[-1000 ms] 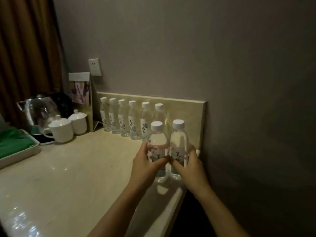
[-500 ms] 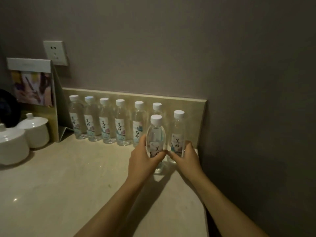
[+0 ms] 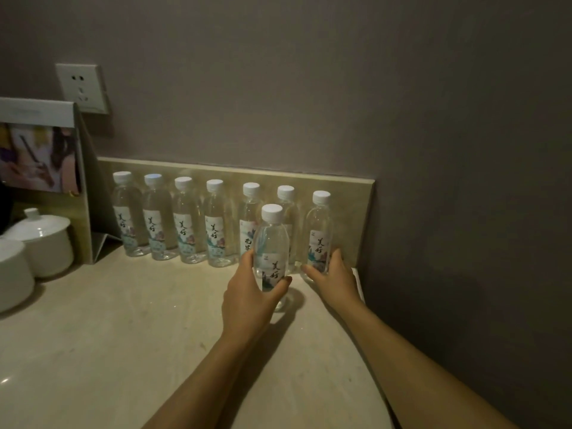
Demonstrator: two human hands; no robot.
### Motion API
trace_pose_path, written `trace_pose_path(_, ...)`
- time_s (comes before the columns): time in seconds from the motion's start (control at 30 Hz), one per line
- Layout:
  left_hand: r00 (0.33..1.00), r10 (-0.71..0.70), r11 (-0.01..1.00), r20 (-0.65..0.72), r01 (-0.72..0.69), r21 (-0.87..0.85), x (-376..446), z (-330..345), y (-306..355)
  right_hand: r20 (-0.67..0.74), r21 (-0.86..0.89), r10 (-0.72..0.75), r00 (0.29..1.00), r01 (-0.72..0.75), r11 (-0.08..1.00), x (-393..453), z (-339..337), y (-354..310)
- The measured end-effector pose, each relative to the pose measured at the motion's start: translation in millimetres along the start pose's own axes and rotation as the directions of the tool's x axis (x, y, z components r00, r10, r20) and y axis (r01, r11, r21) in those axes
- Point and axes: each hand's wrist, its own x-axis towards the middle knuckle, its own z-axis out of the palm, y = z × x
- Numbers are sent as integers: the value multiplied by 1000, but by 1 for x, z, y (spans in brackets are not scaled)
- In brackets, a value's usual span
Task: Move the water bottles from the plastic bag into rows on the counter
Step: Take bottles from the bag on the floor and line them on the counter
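Observation:
Several clear water bottles with white caps stand in a row (image 3: 185, 221) against the low beige backsplash. My right hand (image 3: 332, 278) grips the lower part of the rightmost bottle (image 3: 318, 230), which stands at the row's right end near the corner. My left hand (image 3: 250, 297) holds another bottle (image 3: 271, 252) upright in front of the row, its base at the counter (image 3: 123, 335). The plastic bag is not in view.
White lidded cups (image 3: 43, 243) stand at the left. A standing photo card (image 3: 40, 156) leans beside a wall socket (image 3: 82, 88). The dark wall closes the counter's right side, and the counter's right edge runs just past my right forearm.
The right bottle has moved back into line with the row by the backsplash. The left bottle has stayed in front. The camera has come closer and turned right.

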Motion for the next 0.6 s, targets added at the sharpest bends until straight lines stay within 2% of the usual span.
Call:
trace_pose_path(0.2,1000,-18,1000,6,18,-3,1,0,-3,-44,-78,-26,999,23,997,5,3,-1)
trace_pose_path(0.4,996,-76,993,56,81,-90,1,-3,-6,-65,-116,-24,998,17,993,8,6,1)
trace_pose_path(0.6,996,-70,992,59,75,-100,0,-1,-3,-70,-140,-29,997,18,990,8,8,1)
